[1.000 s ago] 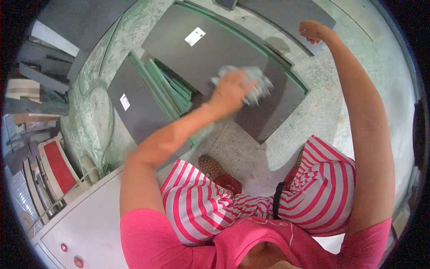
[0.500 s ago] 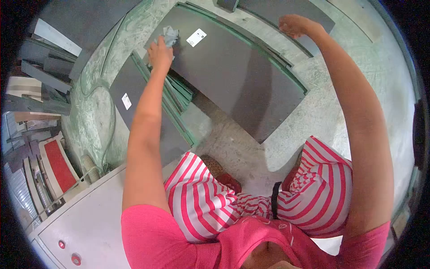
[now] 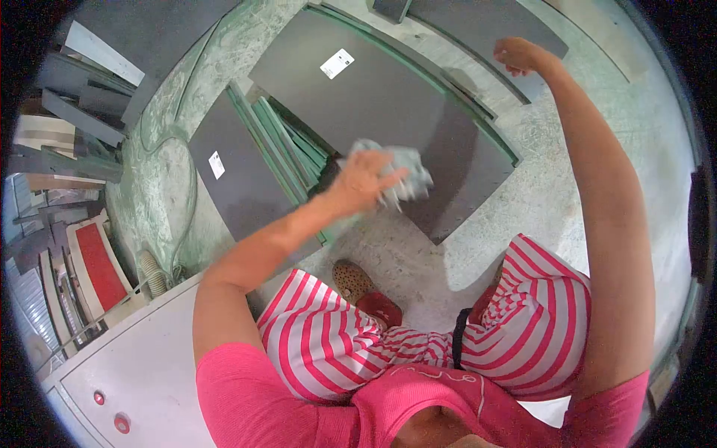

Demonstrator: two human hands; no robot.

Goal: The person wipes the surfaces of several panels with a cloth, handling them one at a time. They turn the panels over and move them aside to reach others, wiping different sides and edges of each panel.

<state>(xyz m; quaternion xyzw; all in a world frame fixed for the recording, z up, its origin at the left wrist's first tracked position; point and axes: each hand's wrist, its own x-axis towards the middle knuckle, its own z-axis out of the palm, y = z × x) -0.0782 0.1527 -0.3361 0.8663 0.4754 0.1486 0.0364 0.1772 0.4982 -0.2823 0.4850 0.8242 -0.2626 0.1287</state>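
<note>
A crumpled grey cloth [image 3: 409, 170] is gripped in my left hand [image 3: 362, 181], over the near end of a large dark panel [image 3: 328, 104] with green edges. A white label [image 3: 337, 63] is stuck near that panel's far left corner. Away at the upper right, my right hand [image 3: 517, 56] hangs over another long dark panel [image 3: 478, 33], its fingers curled in and nothing visible in them. To the left lies a narrower dark panel [image 3: 243, 164], also labelled, with several green-edged strips [image 3: 287, 142] beside it.
Dark boards and offcuts [image 3: 78, 123] are piled at the far left, near a red-centred curved piece [image 3: 101, 267]. A white cabinet [image 3: 160, 355] with red knobs stands at lower left. A ribbed hose [image 3: 151, 276] and a cable run along the concrete floor [image 3: 556, 187].
My left hand has swept the cloth from the large panel's far left corner toward me, to its near end. My right hand has shifted slightly to the right.
</note>
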